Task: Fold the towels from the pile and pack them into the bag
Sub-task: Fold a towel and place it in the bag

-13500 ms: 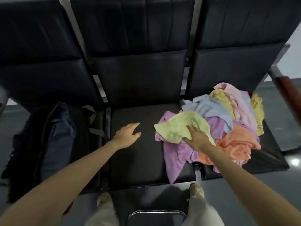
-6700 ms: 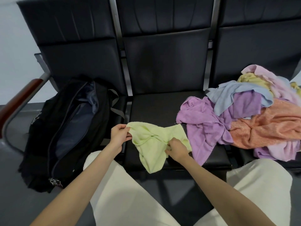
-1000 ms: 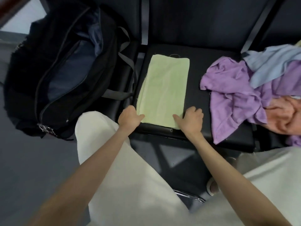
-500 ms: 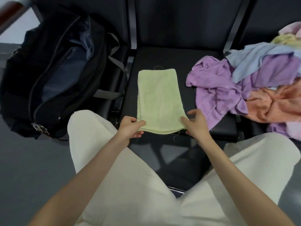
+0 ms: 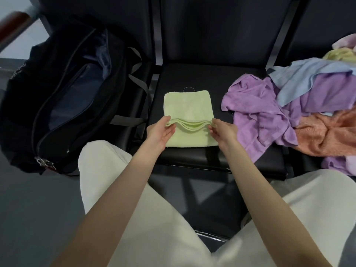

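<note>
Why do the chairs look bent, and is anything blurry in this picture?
Head view: the wide-angle lens bows the chair backs outward toward the edges; the wooden armrest at top left is smeared; the light green towel and both hands, left hand and right hand, look fairly sharp; lighting is dim and even, without glare.

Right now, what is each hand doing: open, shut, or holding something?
Left hand: pinches the left end of the green towel at its folded-over edge.
Right hand: pinches the right end of the same edge.
</note>
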`<state>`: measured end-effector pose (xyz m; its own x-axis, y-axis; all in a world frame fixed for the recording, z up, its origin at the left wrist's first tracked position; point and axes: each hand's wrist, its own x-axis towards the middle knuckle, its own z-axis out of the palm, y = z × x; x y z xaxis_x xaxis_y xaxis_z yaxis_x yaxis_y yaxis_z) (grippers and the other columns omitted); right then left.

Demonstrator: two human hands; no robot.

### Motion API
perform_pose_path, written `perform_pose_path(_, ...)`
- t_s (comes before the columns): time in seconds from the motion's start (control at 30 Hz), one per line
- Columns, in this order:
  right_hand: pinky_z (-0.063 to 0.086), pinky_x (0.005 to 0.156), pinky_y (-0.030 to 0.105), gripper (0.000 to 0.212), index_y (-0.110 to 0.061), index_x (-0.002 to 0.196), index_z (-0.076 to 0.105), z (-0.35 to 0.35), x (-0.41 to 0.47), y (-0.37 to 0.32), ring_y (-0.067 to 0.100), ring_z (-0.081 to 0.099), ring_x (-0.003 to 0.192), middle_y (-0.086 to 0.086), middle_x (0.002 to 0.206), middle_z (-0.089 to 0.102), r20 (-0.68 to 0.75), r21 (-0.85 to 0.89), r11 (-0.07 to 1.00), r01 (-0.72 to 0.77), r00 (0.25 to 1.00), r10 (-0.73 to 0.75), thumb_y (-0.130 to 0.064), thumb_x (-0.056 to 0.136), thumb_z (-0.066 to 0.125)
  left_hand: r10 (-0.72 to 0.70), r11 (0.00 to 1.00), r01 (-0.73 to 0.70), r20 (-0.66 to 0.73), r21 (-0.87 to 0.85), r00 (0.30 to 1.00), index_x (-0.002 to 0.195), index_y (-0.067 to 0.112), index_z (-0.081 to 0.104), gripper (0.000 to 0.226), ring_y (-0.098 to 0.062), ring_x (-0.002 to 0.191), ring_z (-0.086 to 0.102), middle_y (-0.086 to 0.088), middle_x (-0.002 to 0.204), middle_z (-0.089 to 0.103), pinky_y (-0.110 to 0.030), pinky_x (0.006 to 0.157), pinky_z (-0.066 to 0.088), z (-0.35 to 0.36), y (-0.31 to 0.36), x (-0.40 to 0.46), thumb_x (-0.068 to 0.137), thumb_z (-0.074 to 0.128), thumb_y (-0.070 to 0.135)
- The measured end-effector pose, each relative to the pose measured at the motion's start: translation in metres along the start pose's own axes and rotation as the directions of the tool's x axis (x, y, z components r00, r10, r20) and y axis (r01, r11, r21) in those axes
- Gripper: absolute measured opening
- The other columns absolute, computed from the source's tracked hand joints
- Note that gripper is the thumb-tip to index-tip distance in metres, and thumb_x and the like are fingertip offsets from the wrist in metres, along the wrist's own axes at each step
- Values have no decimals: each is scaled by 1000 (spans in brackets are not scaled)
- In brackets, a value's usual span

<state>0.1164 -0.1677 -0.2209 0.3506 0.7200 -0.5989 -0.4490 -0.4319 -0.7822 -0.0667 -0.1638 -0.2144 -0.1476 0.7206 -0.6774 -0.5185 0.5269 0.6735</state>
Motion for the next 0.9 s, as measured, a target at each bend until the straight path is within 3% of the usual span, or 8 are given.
perform_pose_path(0.1,52,61,22,17,-8,94,52,5,11,10,12,62,68,5,83,60,60,-151,986,73,996,-65,-7,85,67,123,967,-122,12,224,992,128,5,51,50,-21,103,66,-11,111,64,-32,91,55,-1,-7,6,85,73,18)
perform_pose_path(0.17,54,70,28,43,-11,116,47,0,14,16,13,61,79,3,92,59,102,-344,914,216,976,-192,-8,80,70,278,809,-293,107,509,954,132,14,51,55,-16,101,65,-4,113,64,-31,92,53,-8,-10,5,83,73,23)
perform_pose_path(0.23,52,74,32,45,-11,117,52,-9,10,18,12,59,77,1,93,60,213,-575,703,417,907,-364,-6,76,70,414,471,-494,311,731,855,119,17,61,40,-10,99,63,3,111,65,-25,89,50,-21,-12,3,82,74,25)
perform_pose_path(0.33,48,82,34,36,-7,108,60,-29,9,21,21,58,91,7,101,62,478,-727,272,630,749,-459,-5,73,66,387,-38,-651,611,758,690,112,13,65,31,-12,106,57,2,116,61,-25,92,44,-43,-14,5,83,72,20)
perform_pose_path(0.43,40,86,36,45,-8,116,58,-42,13,26,29,50,105,6,115,57,640,-764,-175,620,699,-320,-9,72,65,246,-292,-670,731,682,637,120,7,62,38,-21,117,53,-4,126,59,-29,99,39,-52,-17,11,83,68,12)
perform_pose_path(0.5,37,83,36,48,-9,118,57,-43,17,30,30,47,107,5,120,54,663,-747,-324,581,691,-289,-7,70,64,214,-349,-655,738,670,641,124,6,60,41,-22,121,50,-5,129,58,-29,102,37,-51,-18,14,83,63,5)
perform_pose_path(0.73,44,73,39,25,-6,90,69,-43,19,35,34,54,84,9,91,63,640,-754,-208,623,626,-445,-10,65,69,343,-324,-608,689,724,638,112,10,66,30,-21,110,56,-1,114,65,-32,90,46,-46,-21,11,83,61,10)
perform_pose_path(0.9,43,67,25,11,-9,76,65,-46,-12,14,16,54,74,2,78,61,414,-697,351,625,751,-515,-14,67,69,430,-48,-652,605,757,670,93,18,70,15,-13,85,61,8,90,68,-30,75,48,-48,-4,-20,79,67,18)
